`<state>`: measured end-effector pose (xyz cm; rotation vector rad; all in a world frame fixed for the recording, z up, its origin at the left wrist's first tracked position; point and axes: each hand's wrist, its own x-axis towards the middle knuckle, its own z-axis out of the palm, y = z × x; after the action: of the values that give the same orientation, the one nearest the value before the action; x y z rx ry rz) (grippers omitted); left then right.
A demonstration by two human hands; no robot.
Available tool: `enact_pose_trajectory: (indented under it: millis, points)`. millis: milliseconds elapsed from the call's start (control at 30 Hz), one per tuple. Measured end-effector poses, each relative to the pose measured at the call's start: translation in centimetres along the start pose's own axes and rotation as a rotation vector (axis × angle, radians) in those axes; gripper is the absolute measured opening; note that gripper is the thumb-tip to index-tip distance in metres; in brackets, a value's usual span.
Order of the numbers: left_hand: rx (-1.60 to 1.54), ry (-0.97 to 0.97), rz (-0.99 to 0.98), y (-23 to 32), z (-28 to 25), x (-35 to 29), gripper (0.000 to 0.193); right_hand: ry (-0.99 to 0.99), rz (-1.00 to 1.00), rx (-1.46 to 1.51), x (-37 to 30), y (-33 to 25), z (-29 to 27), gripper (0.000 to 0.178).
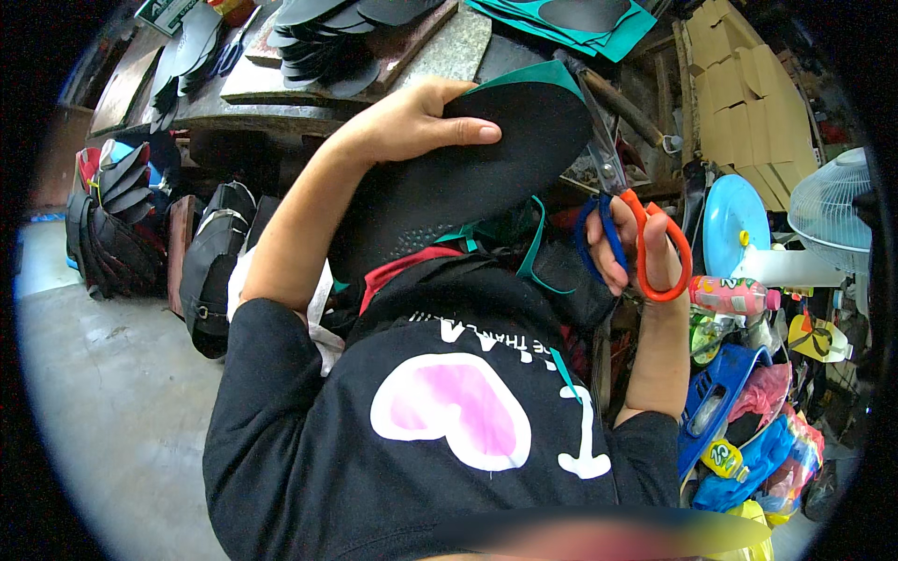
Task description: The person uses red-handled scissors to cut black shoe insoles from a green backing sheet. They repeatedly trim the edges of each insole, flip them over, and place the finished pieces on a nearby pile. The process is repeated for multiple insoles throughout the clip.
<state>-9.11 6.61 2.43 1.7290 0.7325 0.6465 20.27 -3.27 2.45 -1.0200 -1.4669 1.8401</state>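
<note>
My left hand point(426, 120) grips a black sole-shaped piece point(538, 122), thumb on top and fingers beneath. A teal margin point(538, 75) shows along the piece's far edge. In my right hand point(659, 245) is a pair of scissors point(680, 278) with one orange and one blue handle loop, my fingers in the loops. The blades point away from me, close to the right rim of the piece; whether they touch it I cannot tell. Narrow teal offcuts point(535, 252) curl over my lap, and another teal scrap point(566, 374) lies on my black shirt.
Ahead stands a workbench point(468, 56) with stacked black soles point(323, 42), teal sheets point(613, 33) and blue-handled scissors point(227, 58). More sole bundles point(112, 234) stand at left on the grey floor point(122, 393). At right are cartons point(748, 103), a fan point(832, 201), a pink bottle point(734, 295) and a blue crate point(720, 397).
</note>
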Motion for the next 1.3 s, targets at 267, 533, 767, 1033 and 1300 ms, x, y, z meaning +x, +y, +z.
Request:
enact_pose_trajectory:
  millis: [267,533,767,1033,1300]
  points:
    - [0.096,-0.163,-0.035,-0.5,-1.6,0.1,0.035,-0.062,0.008,0.032,-1.2,-0.2,-0.2,0.089]
    - [0.206,-0.197,0.108,0.1,-1.4,-0.3,0.045,-0.021,0.074,-0.072,-1.4,-0.4,-0.4,0.087]
    - [-0.124,-0.267,-0.048,-2.5,-2.3,-1.3,0.072,-0.068,0.073,-0.191,-2.1,0.0,-2.6,0.082]
    - [-0.744,0.437,0.199,-1.7,-0.7,-5.0,0.077,0.176,0.000,0.043,-1.3,1.7,0.4,0.087]
    - [-0.778,0.608,0.258,-1.6,5.7,-1.1,0.037,0.196,-0.004,-0.124,0.4,2.8,2.3,0.082]
